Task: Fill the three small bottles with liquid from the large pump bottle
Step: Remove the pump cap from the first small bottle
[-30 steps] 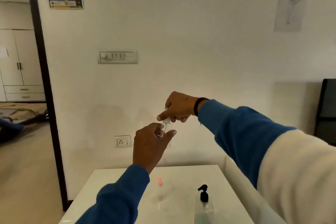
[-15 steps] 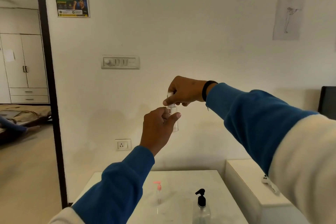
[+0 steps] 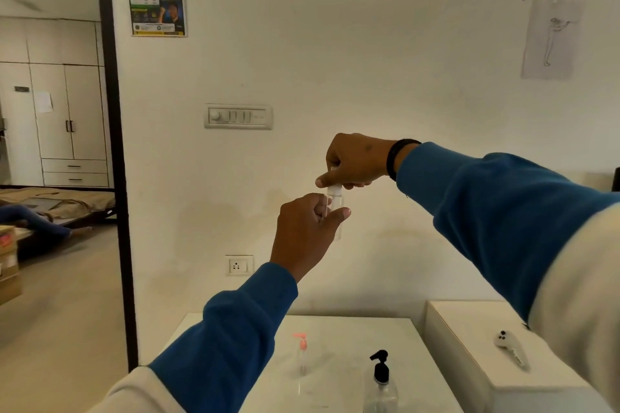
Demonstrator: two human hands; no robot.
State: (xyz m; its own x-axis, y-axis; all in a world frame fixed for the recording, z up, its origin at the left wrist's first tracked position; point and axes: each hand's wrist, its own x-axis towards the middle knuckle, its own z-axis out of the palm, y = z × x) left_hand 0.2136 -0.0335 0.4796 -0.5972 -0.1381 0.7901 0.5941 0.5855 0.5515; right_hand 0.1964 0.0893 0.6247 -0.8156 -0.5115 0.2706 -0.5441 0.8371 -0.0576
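Note:
I hold a small clear bottle (image 3: 336,211) up in front of the wall, well above the table. My left hand (image 3: 307,233) grips its body from the left. My right hand (image 3: 352,161) pinches the bottle's white cap from above. On the white table (image 3: 339,339) below stand the large clear pump bottle with a black pump (image 3: 379,379) and, to its left, a small clear bottle with a pink pump (image 3: 301,357). A third small bottle is not in view.
A lower white side cabinet (image 3: 469,332) stands right of the table with a white controller (image 3: 510,347) on it. A doorway at the left opens onto another room. The wall carries a switch panel (image 3: 238,116) and a socket (image 3: 239,265).
Both hands have risen with the small bottle as the view tilted up; the right hand stays on the cap, the left round the body.

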